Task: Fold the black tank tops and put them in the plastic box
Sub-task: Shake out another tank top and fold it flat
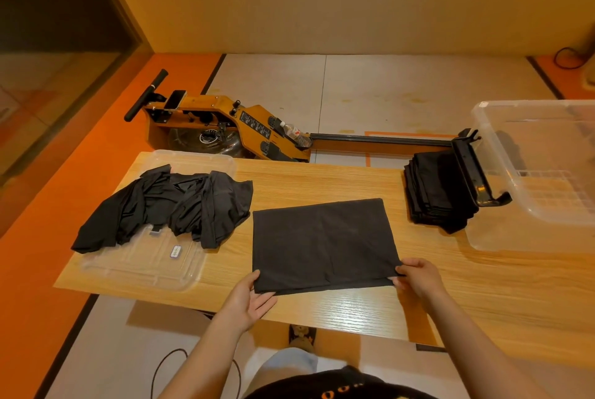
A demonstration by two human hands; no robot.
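I am pinching the near corners of the half-folded rectangular black tank top [323,244], which is lying flat on the pale wooden table [450,295]: left hand [249,298] on one corner, right hand [418,279] on the other. A neat stack of folded black tops [438,192] is sitting just beside the clear plastic box [531,215], seemingly not inside it. A crumpled heap of black tops [167,205] is waiting on the clear plastic lid [145,266].

- Two hands are counted: left hand [254,298], right hand [418,279].
- One flat tank top [323,244] is pinched by the fingers.
- One plastic box [563,147] and one lid [145,269] are seen beyond them.
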